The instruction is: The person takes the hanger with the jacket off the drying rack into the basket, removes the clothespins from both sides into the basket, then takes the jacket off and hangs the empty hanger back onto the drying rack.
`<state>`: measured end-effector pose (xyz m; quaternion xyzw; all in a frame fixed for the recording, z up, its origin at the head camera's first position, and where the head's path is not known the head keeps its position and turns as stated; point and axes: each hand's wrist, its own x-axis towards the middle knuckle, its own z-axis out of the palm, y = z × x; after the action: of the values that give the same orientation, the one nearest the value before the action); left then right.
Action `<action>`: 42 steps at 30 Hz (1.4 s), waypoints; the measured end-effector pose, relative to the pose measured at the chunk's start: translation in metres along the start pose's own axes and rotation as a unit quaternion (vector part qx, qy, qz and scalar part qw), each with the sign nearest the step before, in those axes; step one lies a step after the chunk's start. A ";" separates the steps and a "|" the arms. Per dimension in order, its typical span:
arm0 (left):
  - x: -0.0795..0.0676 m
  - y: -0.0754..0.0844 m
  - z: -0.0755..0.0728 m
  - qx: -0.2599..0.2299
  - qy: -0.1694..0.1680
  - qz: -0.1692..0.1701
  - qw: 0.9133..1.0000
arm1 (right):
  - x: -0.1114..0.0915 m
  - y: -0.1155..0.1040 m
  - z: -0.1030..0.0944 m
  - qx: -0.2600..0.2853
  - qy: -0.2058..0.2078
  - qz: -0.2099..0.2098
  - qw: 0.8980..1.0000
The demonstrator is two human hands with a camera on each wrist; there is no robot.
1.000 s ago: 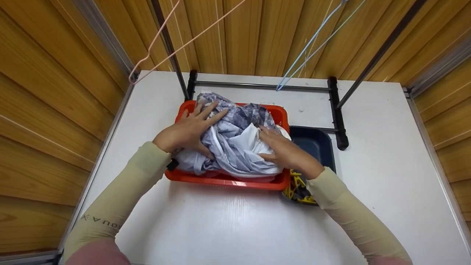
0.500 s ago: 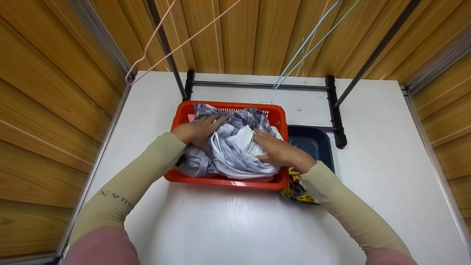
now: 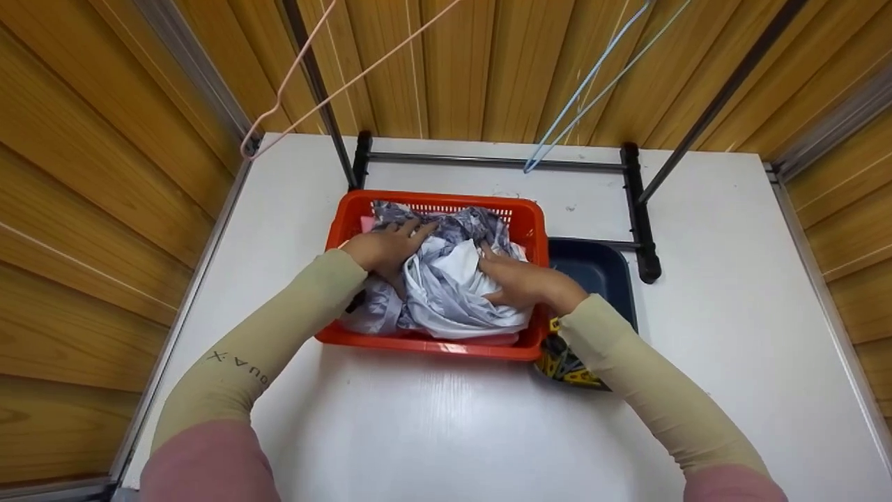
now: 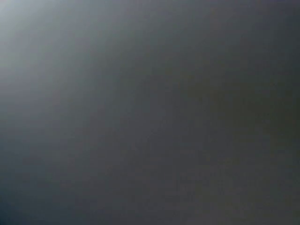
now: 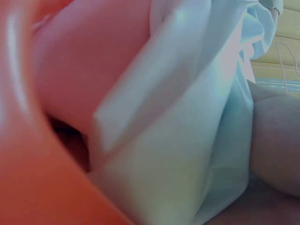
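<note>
A heap of grey-white patterned cloth [image 3: 460, 296] fills the red plastic basket [image 3: 432, 346]. My left hand [image 3: 383, 249] presses on the heap's left side with fingers spread, its thumb pointing toward the front. On the right side of the cloth rests my right hand [image 3: 521, 280], fingers extended and thumb apart. Pink cloth [image 5: 93, 65] lies beside a white fold [image 5: 168, 140] in the right wrist view, where part of my right hand [image 5: 276, 140] shows at the edge. The left wrist view is only a dark blur.
A dark blue tray [image 3: 592, 268] with several yellow and black clothespins [image 3: 568, 369] sits right of the basket, partly beneath my right arm. Behind stands a black rack base [image 3: 495, 162]. A pink hanger [image 3: 279, 104] and a blue hanger [image 3: 578, 104] hang above the white surface [image 3: 432, 432].
My left hand has moved down and right, pressing the cloth lower inside the basket, and the basket's back wall now shows. My right hand has shifted slightly left.
</note>
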<state>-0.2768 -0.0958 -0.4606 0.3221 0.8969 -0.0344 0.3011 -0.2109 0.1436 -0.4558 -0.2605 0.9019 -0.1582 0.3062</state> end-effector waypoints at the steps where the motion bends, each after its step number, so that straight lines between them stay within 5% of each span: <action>1: 0.000 0.001 0.000 0.002 -0.002 -0.001 1.000 | 0.001 0.000 0.000 -0.003 -0.003 0.000 1.000; 16: 0.003 0.001 0.003 0.011 -0.025 -0.012 1.000 | 0.007 0.000 -0.003 -0.025 -0.017 -0.030 0.999; 33: 0.007 -0.002 0.006 0.020 -0.018 0.005 1.000 | 0.014 0.002 -0.008 0.023 -0.068 0.040 0.997; 42: 0.000 -0.010 0.000 -0.022 -0.012 -0.006 1.000 | 0.012 0.004 -0.008 0.034 0.001 0.039 0.999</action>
<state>-0.2829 -0.1036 -0.4619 0.3098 0.8955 -0.0203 0.3188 -0.2258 0.1412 -0.4569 -0.2145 0.9058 -0.1768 0.3198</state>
